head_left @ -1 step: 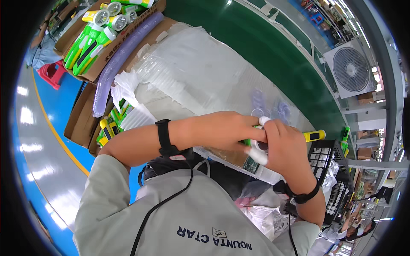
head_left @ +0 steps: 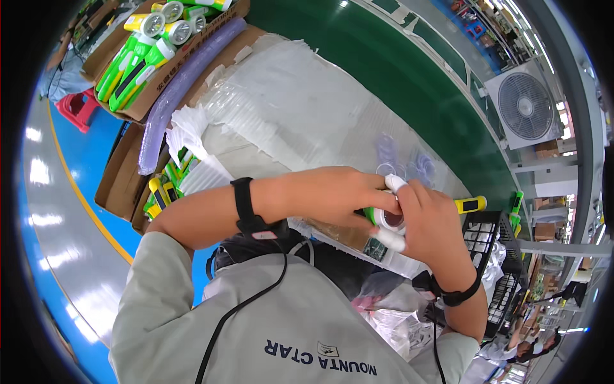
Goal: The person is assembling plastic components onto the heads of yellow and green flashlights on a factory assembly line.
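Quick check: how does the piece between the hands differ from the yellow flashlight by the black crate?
The piece is gripped by the left hand and right hand; the yellow flashlight lies ungripped by the black crate.
The piece shows a white round end and some green; the flashlight shows yellow with a dark panel.
Fingers cover much of the piece, while the flashlight shows its side.

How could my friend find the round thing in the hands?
Start at the big white sheet, then go to its near right side, where the left hand and right hand meet. Between them is the round thing, white-rimmed, dark inside. Unlike the torches in the box at left, it is held.
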`<state>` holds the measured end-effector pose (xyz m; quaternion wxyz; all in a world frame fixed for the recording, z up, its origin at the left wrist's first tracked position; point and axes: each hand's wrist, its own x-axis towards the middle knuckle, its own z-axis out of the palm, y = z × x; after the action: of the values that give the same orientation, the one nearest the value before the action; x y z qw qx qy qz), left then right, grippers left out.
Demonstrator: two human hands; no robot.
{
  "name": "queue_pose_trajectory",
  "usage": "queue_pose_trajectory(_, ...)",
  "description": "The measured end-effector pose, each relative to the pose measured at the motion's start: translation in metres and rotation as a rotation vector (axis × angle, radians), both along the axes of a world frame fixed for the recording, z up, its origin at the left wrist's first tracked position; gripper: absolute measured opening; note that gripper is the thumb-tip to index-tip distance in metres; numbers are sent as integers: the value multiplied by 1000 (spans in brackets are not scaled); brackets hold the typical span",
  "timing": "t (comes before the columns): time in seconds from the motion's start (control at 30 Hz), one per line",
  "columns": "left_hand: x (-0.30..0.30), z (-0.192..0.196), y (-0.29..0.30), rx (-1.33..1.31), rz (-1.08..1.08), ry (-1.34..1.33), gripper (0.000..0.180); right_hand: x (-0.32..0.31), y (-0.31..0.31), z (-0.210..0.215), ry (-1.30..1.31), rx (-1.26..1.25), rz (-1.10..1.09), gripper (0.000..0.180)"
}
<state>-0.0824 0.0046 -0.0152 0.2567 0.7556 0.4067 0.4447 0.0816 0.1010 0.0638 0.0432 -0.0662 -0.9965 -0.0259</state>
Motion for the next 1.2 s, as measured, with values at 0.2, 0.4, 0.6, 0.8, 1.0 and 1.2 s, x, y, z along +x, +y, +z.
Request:
queue_pose_trajectory(0.2, -2, 11, 1, -60, 23, 227, 36, 6, -2, -5, -33, -3, -9, 45)
queue_pose_trajectory(0.4, -1, -6, 1, 50, -85, -55, 39, 0, 7, -2, 141, -78, 215, 48)
queue_pose_trajectory(0.6, 6, -5, -4, -10, 57, 42, 39, -3, -4, -6, -38, -94, -268, 50)
queue_pose_trajectory(0.8, 2, 3, -7, -67, -17, 76, 37, 1, -18, 16, -69, -200, -149, 47)
queue_pose_trajectory(1.0, 2, 3, -7, -25, -35, 58, 34, 3, -10, 21, -27, -223, 5, 47)
queue_pose_trajectory(1.2, 4, 0, -6, 28, -49, 18, 33, 0, -8, 13, -6, -161, 126, 48)
